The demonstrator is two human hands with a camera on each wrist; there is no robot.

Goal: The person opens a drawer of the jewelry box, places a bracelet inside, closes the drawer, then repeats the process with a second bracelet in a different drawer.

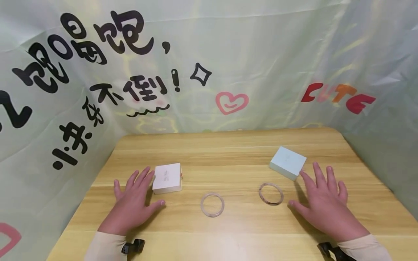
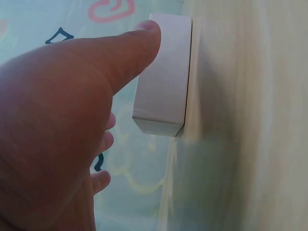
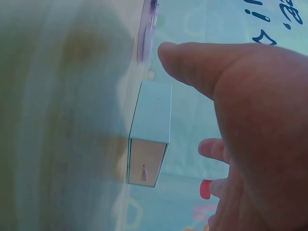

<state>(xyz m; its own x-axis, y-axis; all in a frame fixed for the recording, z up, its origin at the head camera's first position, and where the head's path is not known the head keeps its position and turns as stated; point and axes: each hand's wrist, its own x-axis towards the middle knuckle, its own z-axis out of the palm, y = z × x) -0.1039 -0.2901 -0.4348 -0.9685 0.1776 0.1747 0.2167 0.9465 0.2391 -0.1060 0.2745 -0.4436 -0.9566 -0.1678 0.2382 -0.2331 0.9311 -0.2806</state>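
Note:
My left hand (image 1: 135,206), fingers spread, is just left of a small white box (image 1: 167,177) with faint lettering on its lid. In the left wrist view the thumb overlaps that white box (image 2: 166,82); contact is unclear. Over on the right, my right hand (image 1: 330,203) has its fingers apart beside a pale blue box (image 1: 288,162). The blue box (image 3: 151,113) shows a pinkish end with a small tab in the right wrist view. Between the hands lie a pale bangle (image 1: 212,216) and a darker, brownish bangle (image 1: 273,204), the latter nearer my right thumb.
The boxes and bangles lie on a light wooden table (image 1: 222,148). Behind and along its sides hangs a pale cloth (image 1: 267,54) with black characters, a pink heart and coloured letters. Each wrist wears a black camera strap.

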